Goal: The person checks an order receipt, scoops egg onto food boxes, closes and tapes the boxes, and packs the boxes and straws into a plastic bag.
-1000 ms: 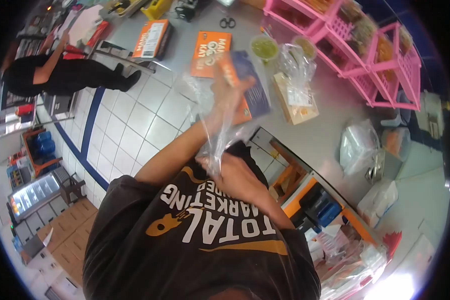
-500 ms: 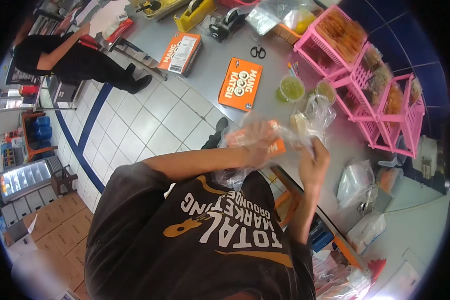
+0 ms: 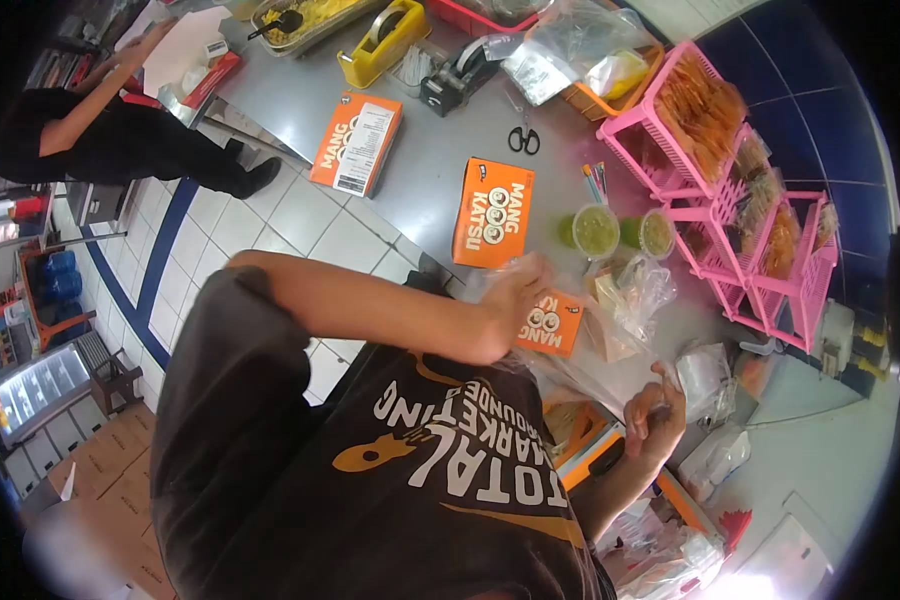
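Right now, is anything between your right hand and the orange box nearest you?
Yes: thin clear plastic stretches from around the orange box toward the right hand. Nothing solid is visible between them.

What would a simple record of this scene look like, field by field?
Left hand: holding a clear plastic bag around an orange box
Right hand: beside the stretched plastic; grip unclear
On counter: two other boxes, black scissors, yellow dispenser, two green-filled cups
Other person: at left, dark clothes
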Demonstrator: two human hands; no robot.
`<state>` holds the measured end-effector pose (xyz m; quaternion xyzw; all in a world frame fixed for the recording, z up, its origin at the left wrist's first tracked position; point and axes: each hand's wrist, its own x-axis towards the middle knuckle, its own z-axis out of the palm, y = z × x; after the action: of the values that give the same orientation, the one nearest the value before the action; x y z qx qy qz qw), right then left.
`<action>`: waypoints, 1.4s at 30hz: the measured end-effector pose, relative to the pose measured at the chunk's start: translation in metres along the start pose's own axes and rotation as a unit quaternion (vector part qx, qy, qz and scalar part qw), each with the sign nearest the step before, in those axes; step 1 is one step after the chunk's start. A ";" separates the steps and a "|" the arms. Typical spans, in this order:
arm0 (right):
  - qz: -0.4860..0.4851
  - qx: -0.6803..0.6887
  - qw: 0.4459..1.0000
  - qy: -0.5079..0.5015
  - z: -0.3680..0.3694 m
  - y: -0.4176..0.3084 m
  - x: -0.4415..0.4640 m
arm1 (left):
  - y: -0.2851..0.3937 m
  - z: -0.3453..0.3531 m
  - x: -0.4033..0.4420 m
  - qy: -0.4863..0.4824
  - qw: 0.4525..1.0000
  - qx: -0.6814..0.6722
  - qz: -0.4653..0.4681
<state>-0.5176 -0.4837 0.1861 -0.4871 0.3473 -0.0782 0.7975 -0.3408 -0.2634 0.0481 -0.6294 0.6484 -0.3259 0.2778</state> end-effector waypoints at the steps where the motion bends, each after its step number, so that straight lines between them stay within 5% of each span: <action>1: -0.012 -0.027 0.999 0.015 0.001 -0.002 -0.004 | -0.056 -0.026 -0.004 -0.037 0.968 -0.248 -0.001; 3: -0.023 -0.156 0.986 0.060 0.011 -0.009 -0.012 | -0.121 -0.038 -0.001 -0.076 0.769 -0.634 -0.026; 4: -0.022 -0.154 0.986 0.064 0.017 -0.007 -0.014 | -0.126 -0.022 0.004 -0.076 0.768 -0.636 -0.022; 8: -0.079 -0.233 0.968 0.056 0.037 -0.003 -0.019 | -0.078 0.079 0.023 -0.200 0.656 -0.509 -0.520; 9: -0.088 -0.266 0.958 0.052 0.039 -0.005 -0.016 | -0.065 0.089 0.031 -0.197 0.655 -0.510 -0.521; 11: -0.089 -0.298 0.950 0.034 0.035 -0.011 -0.015 | -0.048 0.099 0.045 -0.366 0.630 -0.434 -0.530; 14: -0.099 -0.310 0.946 -0.003 0.024 -0.014 -0.012 | -0.041 0.110 0.052 -0.369 0.563 -0.509 -0.536; 18: -0.106 -0.301 0.947 -0.032 0.010 -0.019 -0.010 | -0.043 0.105 0.058 -0.400 0.554 -0.452 -0.574; 20: -0.083 -0.296 0.950 -0.046 0.004 -0.021 -0.010 | -0.048 0.104 0.048 -0.427 0.493 -0.469 -0.596; 24: -0.081 -0.263 0.958 -0.084 -0.015 -0.022 -0.006 | -0.070 0.100 0.027 -0.401 0.501 -0.500 -0.582; 29: -0.038 -0.242 0.966 -0.086 -0.020 -0.024 0.005 | -0.161 -0.007 0.038 -0.146 0.620 -0.528 -0.561; 33: -0.023 -0.197 0.975 -0.101 -0.024 -0.018 0.015 | -0.173 -0.083 0.071 0.072 0.597 -0.647 -0.468; 35: 0.001 -0.122 0.989 -0.086 -0.026 -0.017 0.018 | -0.141 -0.097 0.090 0.149 0.545 -0.715 -0.412; 38: -0.022 -0.012 1.000 -0.019 -0.032 -0.009 0.026 | -0.097 -0.103 0.095 0.127 0.589 -0.702 -0.380; 40: -0.015 0.021 0.999 0.020 -0.044 0.001 0.039 | -0.072 -0.091 0.087 0.055 0.776 -0.584 -0.233; 41: -0.009 0.071 0.997 0.018 -0.049 0.004 0.045 | -0.065 -0.085 0.083 0.054 0.776 -0.584 -0.232; 42: -0.004 0.122 0.992 0.016 -0.049 0.005 0.050 | -0.060 -0.078 0.077 0.008 0.813 -0.565 -0.137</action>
<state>-0.5126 -0.5394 0.1440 -0.3865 0.3464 -0.1310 0.8447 -0.3662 -0.3347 0.1478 -0.7553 0.6276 0.0583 -0.1799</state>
